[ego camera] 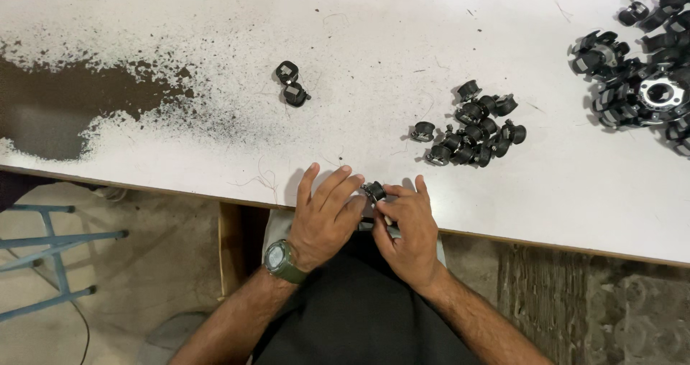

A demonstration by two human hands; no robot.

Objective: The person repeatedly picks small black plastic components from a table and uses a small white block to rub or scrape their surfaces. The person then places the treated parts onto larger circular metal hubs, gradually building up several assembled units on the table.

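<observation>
At the front edge of the worn white table (215, 63), both my hands meet around one small black plastic part (374, 190). My left hand (327, 214), with a green watch on its wrist, pinches the part from the left with fingers stretched forward. My right hand (407, 225) grips it from the right and below, thumb against it. Much of the part is hidden by my fingers.
A heap of several similar black parts (474, 131) lies just beyond my right hand. Two loose parts (291, 84) sit at mid-table. A larger black assembly with a metal hub (650, 84) is at far right. A blue metal frame (50, 250) stands on the floor at left.
</observation>
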